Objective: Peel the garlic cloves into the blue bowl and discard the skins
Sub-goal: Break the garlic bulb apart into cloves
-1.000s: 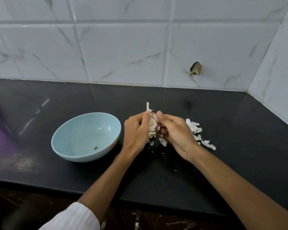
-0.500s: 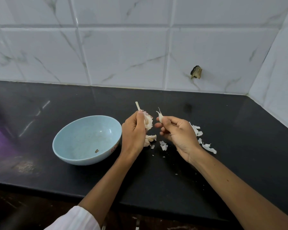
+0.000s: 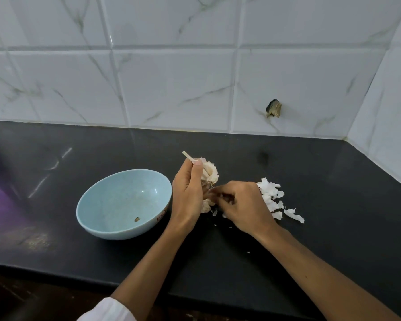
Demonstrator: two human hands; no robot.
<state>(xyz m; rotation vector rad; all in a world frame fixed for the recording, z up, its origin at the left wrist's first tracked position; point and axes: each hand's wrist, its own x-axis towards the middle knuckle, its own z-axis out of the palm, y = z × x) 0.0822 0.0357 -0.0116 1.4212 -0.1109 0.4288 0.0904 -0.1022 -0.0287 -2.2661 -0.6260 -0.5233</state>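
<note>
Garlic, a papery white bulb with dry stalk, is gripped by the left hand just right of the pale blue round bowl. The curled fingers of the right hand meet its base, their catch hidden. Better to twist one clove free low down.

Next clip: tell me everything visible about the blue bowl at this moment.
The blue bowl is pale, round and glossy, possibly ceramic, with a faintly speckled inside. It stands upright on the black counter, just left of the left hand; contact is unclear. A red-and-white label marks its outer wall. Inside lies only one small brown scrap, no cloves.
</note>
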